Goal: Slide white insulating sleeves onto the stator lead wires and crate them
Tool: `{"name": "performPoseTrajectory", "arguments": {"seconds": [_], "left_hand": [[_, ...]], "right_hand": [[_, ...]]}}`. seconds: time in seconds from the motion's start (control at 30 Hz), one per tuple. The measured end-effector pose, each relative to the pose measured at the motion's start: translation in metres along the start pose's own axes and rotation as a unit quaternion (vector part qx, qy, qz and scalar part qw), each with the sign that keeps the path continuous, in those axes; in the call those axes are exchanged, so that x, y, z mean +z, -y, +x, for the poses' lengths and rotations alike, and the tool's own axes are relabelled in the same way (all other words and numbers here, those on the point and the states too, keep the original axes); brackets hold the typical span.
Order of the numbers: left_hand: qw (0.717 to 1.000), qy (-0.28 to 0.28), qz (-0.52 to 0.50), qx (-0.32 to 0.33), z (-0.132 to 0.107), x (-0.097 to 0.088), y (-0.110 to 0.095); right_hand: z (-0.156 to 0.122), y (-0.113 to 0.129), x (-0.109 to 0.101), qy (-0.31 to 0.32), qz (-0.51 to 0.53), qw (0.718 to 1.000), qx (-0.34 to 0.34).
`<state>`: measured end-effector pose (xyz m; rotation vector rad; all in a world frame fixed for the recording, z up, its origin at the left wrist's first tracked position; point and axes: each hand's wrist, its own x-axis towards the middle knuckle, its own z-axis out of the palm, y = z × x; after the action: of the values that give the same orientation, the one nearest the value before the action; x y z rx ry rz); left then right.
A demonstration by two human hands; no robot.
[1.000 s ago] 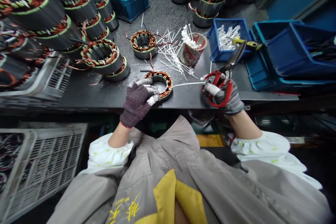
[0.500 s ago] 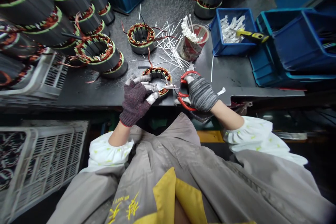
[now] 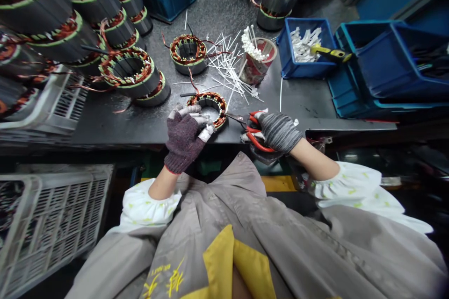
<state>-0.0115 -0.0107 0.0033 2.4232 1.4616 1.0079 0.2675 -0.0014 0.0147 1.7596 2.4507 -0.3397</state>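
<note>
My left hand [image 3: 184, 138], in a dark purple knit glove with white tape on the fingers, grips the near left side of a stator [image 3: 221, 105] with copper windings. This stator lies at the table's front edge, and a dark sleeved lead sticks out on its far left. In a grey striped glove, my right hand [image 3: 280, 131] is closed on red-handled scissors [image 3: 260, 143]. Their blades point left, with the tips at the stator's right rim. Behind it stands a second stator [image 3: 189, 63] with loose leads.
White ties [image 3: 228, 67] lie scattered beside a cup [image 3: 257, 67] full of more ties. A blue bin [image 3: 305, 70] holds white pieces and a yellow-black tool [image 3: 331, 53]. Stacked stators [image 3: 150, 91] crowd the left; a teal bin [image 3: 171, 0] stands behind.
My right hand has drawn slightly to the right with the scissors, whose blades now show more clearly at the stator's rim. My left hand stays on the stator.
</note>
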Motion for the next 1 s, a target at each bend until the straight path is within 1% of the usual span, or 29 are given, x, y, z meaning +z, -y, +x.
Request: {"name": "performPoseTrajectory", "arguments": {"seconds": [0.07,0.17,0.23,0.33,0.37,0.43,0.5,0.57,0.63,0.7,0.77,0.83,0.93,1.0], "left_hand": [[1.0,-0.002,0.007,-0.007,-0.001,0.001,-0.003],[1.0,-0.008,0.0,-0.012,-0.003,0.003,-0.005],[1.0,-0.008,-0.003,-0.021,-0.004,0.005,-0.005],[1.0,-0.009,0.005,-0.024,-0.005,0.005,-0.005],[1.0,-0.011,0.007,-0.02,-0.005,0.005,-0.005],[1.0,-0.011,0.01,-0.011,-0.005,0.004,-0.006],[1.0,-0.013,0.0,-0.007,-0.006,0.002,-0.007],[0.999,-0.028,-0.022,-0.015,-0.007,0.0,-0.007],[0.996,-0.052,-0.054,-0.042,-0.01,0.001,-0.006],[0.99,-0.067,-0.084,-0.087,-0.012,0.002,-0.003],[0.984,-0.065,-0.097,-0.131,-0.014,0.004,-0.001],[0.981,-0.058,-0.096,-0.156,-0.014,0.004,-0.001],[0.98,-0.065,-0.094,-0.164,-0.012,0.002,-0.004],[0.979,-0.072,-0.097,-0.165,-0.011,0.0,-0.005]], "right_hand": [[-0.002,0.0,-0.004,0.012,-0.026,1.0,0.009],[0.002,0.006,-0.012,0.025,-0.035,0.997,0.058],[0.01,0.013,-0.018,0.013,-0.021,0.996,0.083],[0.026,0.02,-0.023,-0.027,-0.005,0.997,0.073],[0.031,0.022,-0.023,-0.031,-0.009,0.997,0.068],[0.036,0.022,-0.024,-0.019,-0.028,0.997,0.065],[0.033,0.018,-0.025,0.002,-0.042,0.996,0.073],[0.023,0.014,-0.026,0.003,-0.046,0.996,0.081],[0.008,0.011,-0.027,-0.014,-0.039,0.997,0.061],[-0.005,0.012,-0.03,-0.026,-0.032,0.999,0.008],[-0.012,0.017,-0.033,-0.024,-0.023,0.999,-0.041],[-0.013,0.025,-0.039,-0.017,-0.004,0.998,-0.068],[-0.008,0.036,-0.048,0.009,-0.007,0.997,-0.074],[-0.007,0.04,-0.051,0.041,-0.043,0.997,-0.051]]}}
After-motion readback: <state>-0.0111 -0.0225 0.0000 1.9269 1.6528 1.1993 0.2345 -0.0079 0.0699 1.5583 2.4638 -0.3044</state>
